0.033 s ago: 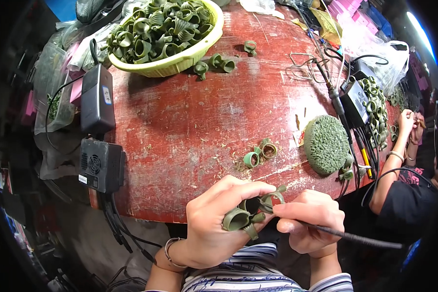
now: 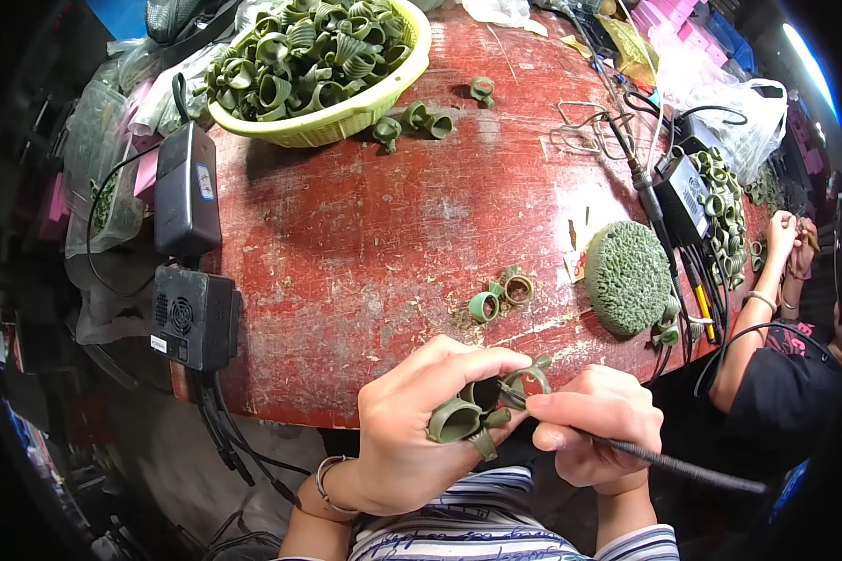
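My left hand [image 2: 421,425] is closed around several dark green rings [image 2: 456,422], which look like wax and have knobbed tops. One of them, a green ring [image 2: 529,381], points toward my right hand [image 2: 601,425]. In that hand I pinch a slim dark tool with a ribbed tail [image 2: 688,467] trailing to the right. Its tip is at the ring, though my fingers partly hide the contact. Just beyond my hands on the table lie a brighter green ring [image 2: 483,307] and a ring with a brownish inside [image 2: 517,290].
A yellow-green basket [image 2: 346,122] heaped with rings stands far left on the red table [image 2: 346,243]. Black boxes [image 2: 196,318] line the left edge. At right are a round textured green block [image 2: 629,279], a cabled tool [image 2: 647,192], more rings [image 2: 718,201] and another person's hands [image 2: 788,234].
The ribbed tail of the tool has swung slightly downward and to the left. Both hands and the rings in my left hand stay almost where they were.
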Action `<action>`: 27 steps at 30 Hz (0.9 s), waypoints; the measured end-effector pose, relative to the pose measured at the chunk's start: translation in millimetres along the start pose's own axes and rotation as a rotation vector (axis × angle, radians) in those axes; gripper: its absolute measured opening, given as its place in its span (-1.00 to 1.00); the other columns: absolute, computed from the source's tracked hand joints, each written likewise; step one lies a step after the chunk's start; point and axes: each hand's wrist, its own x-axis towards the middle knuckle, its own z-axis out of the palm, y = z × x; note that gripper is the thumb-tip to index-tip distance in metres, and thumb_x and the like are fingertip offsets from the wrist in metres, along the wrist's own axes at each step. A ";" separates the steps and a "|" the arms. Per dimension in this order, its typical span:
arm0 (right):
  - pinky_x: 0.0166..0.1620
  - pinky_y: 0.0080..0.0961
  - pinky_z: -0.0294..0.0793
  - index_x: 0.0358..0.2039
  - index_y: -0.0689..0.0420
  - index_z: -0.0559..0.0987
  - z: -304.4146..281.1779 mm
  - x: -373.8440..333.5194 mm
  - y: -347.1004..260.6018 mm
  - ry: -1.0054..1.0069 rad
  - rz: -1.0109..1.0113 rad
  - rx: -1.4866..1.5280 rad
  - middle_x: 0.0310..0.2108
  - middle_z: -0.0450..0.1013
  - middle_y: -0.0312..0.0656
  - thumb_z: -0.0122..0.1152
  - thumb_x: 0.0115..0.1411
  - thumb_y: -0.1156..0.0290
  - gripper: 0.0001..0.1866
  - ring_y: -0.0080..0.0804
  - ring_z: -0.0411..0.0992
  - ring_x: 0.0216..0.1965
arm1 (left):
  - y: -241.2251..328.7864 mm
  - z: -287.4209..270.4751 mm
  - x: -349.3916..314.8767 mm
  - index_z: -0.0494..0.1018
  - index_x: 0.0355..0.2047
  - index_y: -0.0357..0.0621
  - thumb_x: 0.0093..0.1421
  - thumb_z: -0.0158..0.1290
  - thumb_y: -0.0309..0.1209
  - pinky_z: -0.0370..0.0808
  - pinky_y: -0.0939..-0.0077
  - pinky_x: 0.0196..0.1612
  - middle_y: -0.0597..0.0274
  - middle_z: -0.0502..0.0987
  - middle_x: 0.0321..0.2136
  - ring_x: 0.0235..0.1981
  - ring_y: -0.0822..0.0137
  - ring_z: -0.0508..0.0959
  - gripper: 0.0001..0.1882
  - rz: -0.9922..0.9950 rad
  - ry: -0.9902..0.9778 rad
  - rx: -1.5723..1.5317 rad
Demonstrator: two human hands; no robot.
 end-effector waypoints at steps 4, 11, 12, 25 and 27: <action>-0.64 -0.62 0.31 -0.35 0.30 0.53 -6.0 1.8 -3.1 0.024 -0.025 -0.088 -0.68 0.44 -0.27 0.27 -0.17 0.57 -0.72 -0.48 0.38 -0.71 | -7.7 -3.9 2.3 0.48 -0.27 -0.15 -0.18 0.25 -0.56 0.42 0.59 -0.45 0.20 0.47 -0.46 -0.49 0.40 0.50 -0.63 0.068 -0.067 -0.038; -0.62 -0.62 0.32 -0.38 0.21 0.56 -6.4 4.3 -4.5 0.098 0.126 0.014 -0.69 0.44 -0.24 0.28 -0.05 0.46 -0.81 -0.47 0.38 -0.71 | -3.2 -4.1 10.5 0.52 -0.39 -0.21 -0.28 0.29 -0.57 0.40 0.65 -0.43 0.23 0.49 -0.49 -0.51 0.47 0.47 -0.66 -0.011 -0.011 -0.069; -0.63 -0.61 0.31 -0.38 0.20 0.56 -4.6 6.7 -3.1 0.086 0.157 0.028 -0.70 0.43 -0.23 0.28 -0.04 0.46 -0.82 -0.47 0.37 -0.72 | -5.1 -6.8 10.5 0.52 -0.39 -0.22 -0.27 0.29 -0.57 0.41 0.65 -0.41 0.23 0.49 -0.50 -0.49 0.47 0.47 -0.67 -0.040 -0.027 -0.067; -0.41 -0.38 0.32 -0.38 0.20 0.52 54.1 133.7 96.8 -0.096 -0.033 -0.491 -0.55 0.33 -0.10 0.13 0.03 0.48 -0.88 -0.17 0.36 -0.50 | -39.9 -44.7 14.2 0.19 -0.01 -0.24 -0.03 0.20 -0.34 0.28 0.82 -0.75 -0.11 0.39 -0.16 -0.52 0.31 0.52 -0.38 -0.203 -0.007 -1.166; -0.36 -0.32 0.34 -0.36 0.19 0.52 66.1 139.7 109.5 -0.151 0.007 -0.612 -0.48 0.35 -0.07 0.16 0.00 0.46 -0.84 -0.13 0.38 -0.44 | -44.4 -46.2 14.0 0.13 0.08 -0.13 0.01 0.16 -0.37 0.27 0.84 -0.71 0.03 0.36 -0.10 -0.47 0.35 0.50 -0.36 -0.159 -0.071 -1.363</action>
